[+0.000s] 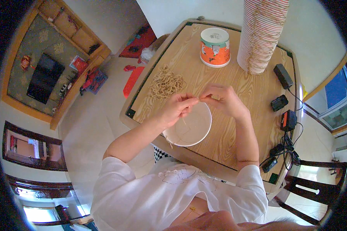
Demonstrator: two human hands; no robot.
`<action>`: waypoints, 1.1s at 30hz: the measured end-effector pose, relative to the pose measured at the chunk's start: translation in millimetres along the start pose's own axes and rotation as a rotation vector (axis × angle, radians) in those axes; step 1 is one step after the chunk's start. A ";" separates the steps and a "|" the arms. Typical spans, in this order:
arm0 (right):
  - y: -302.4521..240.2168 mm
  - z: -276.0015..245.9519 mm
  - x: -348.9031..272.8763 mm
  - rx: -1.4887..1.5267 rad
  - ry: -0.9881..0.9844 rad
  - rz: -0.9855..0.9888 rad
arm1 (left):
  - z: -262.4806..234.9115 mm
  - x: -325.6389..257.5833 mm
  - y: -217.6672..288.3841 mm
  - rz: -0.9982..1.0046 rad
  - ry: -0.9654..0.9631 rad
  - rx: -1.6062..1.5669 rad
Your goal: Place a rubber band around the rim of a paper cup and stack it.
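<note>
Both hands, left hand point(178, 107) and right hand point(224, 101), pinch a thin cord point(199, 99) taut above a white paper bowl point(191, 127) near the table point(254, 92)'s front edge. A loose cord pile point(166, 83) waits by the left edge and a tall bowl stack point(262, 34) stands at the back, so most work seems left.

Two hands pinch a thin string above a white paper bowl on a wooden worktop

The left hand point(178, 107) and right hand point(223, 101) meet fingertip to fingertip over the white bowl point(196, 131), each pinching an end of a thin tan string point(199, 99), with another strand hanging down into the bowl. A loose pile of the same tan strings point(166, 83) lies on the worktop point(227, 142) just beyond the left hand. Farther back stand an orange and white paper cup point(214, 47) and, beside it, a tall stack of paper bowls point(261, 34). Black chargers and cables point(283, 127) lie along the right edge, near a dark chair point(316, 184)
</note>
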State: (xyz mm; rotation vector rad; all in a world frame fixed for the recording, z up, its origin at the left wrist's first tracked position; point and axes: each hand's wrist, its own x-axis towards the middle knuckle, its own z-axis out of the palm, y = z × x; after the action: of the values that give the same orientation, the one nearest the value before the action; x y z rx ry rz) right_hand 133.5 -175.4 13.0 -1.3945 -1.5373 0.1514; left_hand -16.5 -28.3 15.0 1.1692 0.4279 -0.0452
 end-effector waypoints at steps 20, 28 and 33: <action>45.2 4.4 -13.6 -0.238 -0.438 0.328 | -4.1 15.1 -27.7 0.504 0.222 1.099; 41.9 1.5 -10.8 -0.179 -0.464 0.348 | -5.5 22.8 -32.1 0.502 0.223 1.104; 39.2 1.4 -8.0 -0.148 -0.471 0.326 | -4.9 23.4 -32.8 0.492 0.240 1.137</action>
State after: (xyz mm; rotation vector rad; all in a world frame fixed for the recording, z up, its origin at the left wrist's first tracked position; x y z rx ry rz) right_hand 157.5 -168.4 -18.4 -1.8135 -1.7088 0.6125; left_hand -4.8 -32.6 -23.6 2.3916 0.3001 0.3227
